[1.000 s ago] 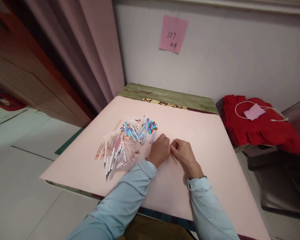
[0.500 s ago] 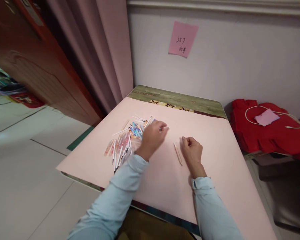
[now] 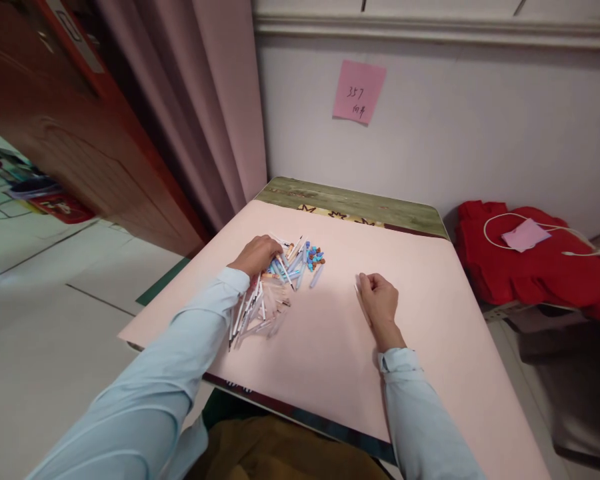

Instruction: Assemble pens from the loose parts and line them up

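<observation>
My left hand (image 3: 257,255) is over the upper left of a loose pile of pen parts. Its fingertips pinch a thin white pen refill (image 3: 286,272) whose dark tip points down toward the pile. Around it lie blue pen barrels (image 3: 304,260), clear pinkish barrels (image 3: 275,293) and more white refills (image 3: 245,313). Small blue and brown caps (image 3: 316,256) are heaped at the pile's right. My right hand (image 3: 380,298) rests closed on the pink sheet, right of the pile. A slim pen (image 3: 358,291) shows along its left edge; whether the fingers grip anything is hidden.
A pink sheet (image 3: 330,353) covers most of the table, whose green wood-patterned far end (image 3: 360,197) meets the wall. Red cloth (image 3: 540,280) with a white cable lies on the right. A mauve curtain (image 3: 220,100) and a brown door (image 3: 90,153) stand at the left.
My left hand has moved left from the middle of the sheet to the pile, uncovering the caps. The slim pen now appears closer to my right hand and partly hidden by it.
</observation>
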Demonstrator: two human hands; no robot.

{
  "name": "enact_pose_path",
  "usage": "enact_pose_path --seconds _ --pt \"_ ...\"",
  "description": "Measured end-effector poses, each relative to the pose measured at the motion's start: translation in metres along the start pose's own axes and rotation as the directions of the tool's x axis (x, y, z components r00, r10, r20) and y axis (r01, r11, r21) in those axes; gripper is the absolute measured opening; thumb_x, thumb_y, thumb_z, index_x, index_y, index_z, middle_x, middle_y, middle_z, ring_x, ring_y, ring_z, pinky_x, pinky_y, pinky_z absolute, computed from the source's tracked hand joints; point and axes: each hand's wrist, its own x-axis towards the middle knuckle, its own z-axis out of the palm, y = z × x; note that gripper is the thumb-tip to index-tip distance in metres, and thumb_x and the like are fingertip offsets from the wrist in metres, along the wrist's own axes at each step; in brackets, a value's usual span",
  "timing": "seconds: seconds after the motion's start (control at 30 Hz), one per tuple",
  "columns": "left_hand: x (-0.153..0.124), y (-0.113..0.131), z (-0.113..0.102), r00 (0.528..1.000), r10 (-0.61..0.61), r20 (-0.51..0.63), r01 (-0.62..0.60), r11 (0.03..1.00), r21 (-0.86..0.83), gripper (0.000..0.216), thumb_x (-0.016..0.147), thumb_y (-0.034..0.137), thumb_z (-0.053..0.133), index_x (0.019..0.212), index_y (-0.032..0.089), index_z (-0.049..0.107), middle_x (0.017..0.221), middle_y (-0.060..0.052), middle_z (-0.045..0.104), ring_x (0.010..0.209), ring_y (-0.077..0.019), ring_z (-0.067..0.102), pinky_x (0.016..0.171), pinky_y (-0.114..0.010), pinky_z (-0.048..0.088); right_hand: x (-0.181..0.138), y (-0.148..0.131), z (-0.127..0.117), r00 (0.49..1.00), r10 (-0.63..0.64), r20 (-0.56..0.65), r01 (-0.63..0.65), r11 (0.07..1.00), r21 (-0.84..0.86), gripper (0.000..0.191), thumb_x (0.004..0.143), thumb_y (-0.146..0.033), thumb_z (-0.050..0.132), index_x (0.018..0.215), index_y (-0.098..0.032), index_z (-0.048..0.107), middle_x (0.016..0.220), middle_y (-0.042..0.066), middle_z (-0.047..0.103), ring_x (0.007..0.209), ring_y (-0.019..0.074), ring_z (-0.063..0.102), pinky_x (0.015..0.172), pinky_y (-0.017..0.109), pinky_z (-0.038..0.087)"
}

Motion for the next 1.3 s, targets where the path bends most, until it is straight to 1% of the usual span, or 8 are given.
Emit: enact_pose_path --seconds 0.33,0.5,0.57,0.67,0.87,1.03,1.13,1.3 --pt "-0.008 -0.013 -0.018 0.998 -0.006 -0.06 0.013 0.993 0.119 0.018 0.084 0.021 0.053 0.081 0.021 0.071 0.087 -0.012 0.071 0.092 -0.0278 0.062 0.083 -0.039 0.042 0.006 -0.005 -0.018 0.972 -0.074 0.223 0.103 0.987 -0.121 0.032 0.081 -0.051 0.06 0.071 -0.021 0.064 0.067 0.002 0.066 0.062 0.0161 0.056 0.059 0.026 0.034" --pt "-0.02 0.017 -0.03 0.894 -0.276 -0.354 0.178 0.942 -0.285 0.019 0.084 0.033 0.058 0.087 0.02 0.071 0.084 -0.007 0.071 0.075 -0.0207 0.062 0.071 -0.033 0.045 -0.002 -0.018 -0.024 0.94 -0.024 0.341 0.151 0.924 -0.352 0.014 0.075 -0.036 0.066 0.075 -0.022 0.066 0.071 0.003 0.068 0.067 0.0173 0.058 0.058 0.026 0.031" --pt "-0.017 0.046 -0.026 0.814 -0.439 -0.382 0.126 0.773 -0.621 0.021 0.08 0.038 0.064 0.085 0.018 0.069 0.074 -0.004 0.068 0.066 -0.0166 0.06 0.064 -0.029 0.046 -0.008 -0.025 -0.021 0.941 -0.031 0.337 0.173 0.9 -0.4 0.009 0.078 -0.029 0.061 0.076 -0.022 0.066 0.072 0.004 0.069 0.068 0.0177 0.059 0.058 0.026 0.03" --pt "-0.005 0.097 -0.01 0.829 -0.533 -0.173 -0.006 0.3 -0.954 0.028 0.069 0.036 0.075 0.086 0.016 0.066 0.072 -0.002 0.067 0.061 -0.0138 0.061 0.061 -0.027 0.049 -0.017 -0.033 -0.014 0.945 -0.054 0.321 0.183 0.904 -0.387 0.011 0.08 -0.025 0.057 0.075 -0.021 0.066 0.071 0.005 0.069 0.067 0.0174 0.059 0.057 0.027 0.029" --pt "0.012 0.166 0.027 0.847 -0.523 0.089 -0.083 -0.297 -0.951 0.04 0.065 0.03 0.081 0.096 0.014 0.063 0.081 -0.004 0.069 0.063 -0.0113 0.064 0.065 -0.027 0.053 -0.028 -0.035 -0.002 0.933 -0.116 0.342 0.162 0.981 -0.11 0.014 0.078 -0.027 0.06 0.066 -0.021 0.061 0.065 0.001 0.067 0.059 0.0146 0.056 0.057 0.025 0.033" --pt "0.007 0.177 0.046 0.892 -0.419 0.169 -0.057 -0.476 -0.878 0.035 0.071 0.028 0.079 0.101 0.014 0.067 0.086 -0.005 0.069 0.07 -0.0104 0.065 0.07 -0.025 0.053 -0.029 -0.026 0.003 0.929 -0.166 0.331 0.166 0.986 0.029 0.021 0.077 -0.038 0.067 0.065 -0.02 0.062 0.061 0.0 0.063 0.056 0.0141 0.053 0.055 0.025 0.034" --pt "0.003 0.174 0.05 0.909 -0.374 0.182 -0.047 -0.527 -0.849 0.036 0.074 0.031 0.078 0.105 0.014 0.069 0.088 -0.005 0.069 0.072 -0.0104 0.065 0.072 -0.025 0.052 -0.023 -0.022 0.004 0.967 -0.08 0.242 0.012 0.962 0.273 0.034 0.082 -0.048 0.063 0.065 -0.019 0.062 0.055 -0.002 0.057 0.051 0.012 0.049 0.051 0.024 0.034" --pt "0.002 0.177 0.052 0.926 -0.337 0.169 -0.016 -0.483 -0.876 0.04 0.075 0.032 0.077 0.11 0.015 0.067 0.085 -0.004 0.07 0.069 -0.0111 0.064 0.069 -0.026 0.052 -0.015 -0.021 0.011 0.972 0.019 0.234 -0.193 0.631 0.752 0.035 0.082 -0.053 0.064 0.082 -0.018 0.065 0.062 -0.004 0.055 0.045 0.0073 0.041 0.043 0.021 0.033"
